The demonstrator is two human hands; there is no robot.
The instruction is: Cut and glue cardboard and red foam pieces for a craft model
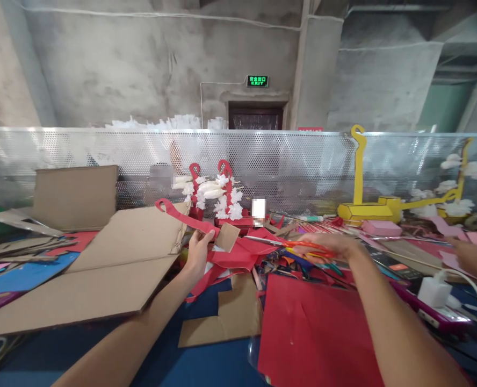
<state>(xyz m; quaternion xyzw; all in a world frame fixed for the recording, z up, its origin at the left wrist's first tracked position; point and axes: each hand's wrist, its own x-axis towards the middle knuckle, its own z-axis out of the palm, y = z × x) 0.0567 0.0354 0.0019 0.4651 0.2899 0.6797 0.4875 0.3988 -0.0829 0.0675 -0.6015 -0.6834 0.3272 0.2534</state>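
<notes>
My left hand (199,251) is closed on a red hook-shaped strip (182,216), whose curled end points up and left. A small brown cardboard piece (228,237) is attached at the strip's right end. My right hand (327,246) holds orange-handled scissors (305,245), with their blades pointing left toward the cardboard piece but apart from it. Below the blades lies cut red paper (240,255). A large red sheet (315,330) and a notched cardboard piece (234,317) rest on the blue table nearer to me.
Large cardboard sheets (113,258) cover the left. Red hook shapes with white flowers (230,201) and a yellow cardboard model (367,211) stand before a perforated metal panel (287,172). A white charger (435,290) with a cable and another person's hand (474,258) are at right.
</notes>
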